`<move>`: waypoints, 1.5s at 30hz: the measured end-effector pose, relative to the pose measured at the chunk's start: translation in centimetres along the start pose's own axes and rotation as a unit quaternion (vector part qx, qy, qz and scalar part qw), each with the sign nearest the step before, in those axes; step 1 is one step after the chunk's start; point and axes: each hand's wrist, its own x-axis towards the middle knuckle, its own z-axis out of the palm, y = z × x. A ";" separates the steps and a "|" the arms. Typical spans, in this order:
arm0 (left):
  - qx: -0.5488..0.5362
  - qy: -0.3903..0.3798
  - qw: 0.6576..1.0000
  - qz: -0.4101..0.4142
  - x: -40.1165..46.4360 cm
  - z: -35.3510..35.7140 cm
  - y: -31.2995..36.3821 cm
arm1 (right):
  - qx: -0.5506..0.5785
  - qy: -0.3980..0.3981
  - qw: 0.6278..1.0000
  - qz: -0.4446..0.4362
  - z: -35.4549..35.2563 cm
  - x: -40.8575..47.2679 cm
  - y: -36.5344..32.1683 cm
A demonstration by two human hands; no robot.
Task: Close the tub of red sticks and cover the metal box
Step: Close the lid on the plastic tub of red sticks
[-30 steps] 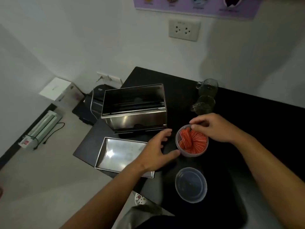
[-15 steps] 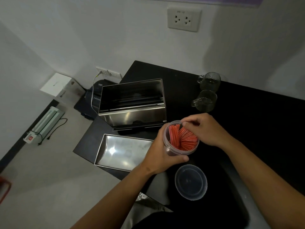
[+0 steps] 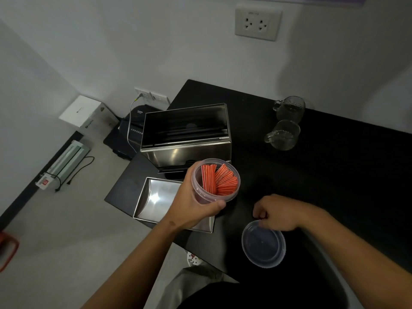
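1. The clear round lid lies flat on the black counter, nearest the viewer, its rim turned upward.
2. The right hand rests at the far edge of the lid. Its fingers are curled inward, with the fingertips at the rim; whether they grip the rim cannot be told.
3. The left hand is wrapped around the side of the tub, thumb on the near wall. The tub is uncovered and tilted, its mouth facing up and toward the viewer.
4. Inside the tub stand red sticks, packed together with their long axes running along the tub's depth.
5. The metal cover, a shallow rectangular tray, lies hollow side up at the counter's left edge, partly under the left forearm.
6. Beyond it stands the metal box, uncovered on top, long axis running left to right.
7. Two glass cups stand farther back on the right, close together.
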 end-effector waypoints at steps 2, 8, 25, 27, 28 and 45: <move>0.002 0.009 1.000 -0.005 -0.2 -0.6 0.3 | -0.031 0.025 0.999 0.011 1.5 0.3 0.1; -0.015 0.023 0.999 -0.021 -0.8 -1.8 0.5 | -0.056 0.109 0.992 -0.005 2.5 0.9 -0.3; -0.035 0.038 0.999 -0.015 -3.2 -4.4 0.3 | 0.127 0.330 0.929 -0.112 -3.7 -6.3 -7.4; -0.036 0.038 0.999 -0.009 -3.3 -4.5 0.5 | 0.127 0.396 0.899 -0.136 -3.5 -6.4 -8.4; -0.038 0.037 0.999 -0.006 -3.4 -4.5 0.7 | 0.136 0.421 0.884 -0.151 -3.3 -6.4 -8.9; -0.046 0.029 0.998 0.013 -3.6 -5.0 2.3 | 0.243 0.366 0.850 -0.292 0.4 -4.4 -12.0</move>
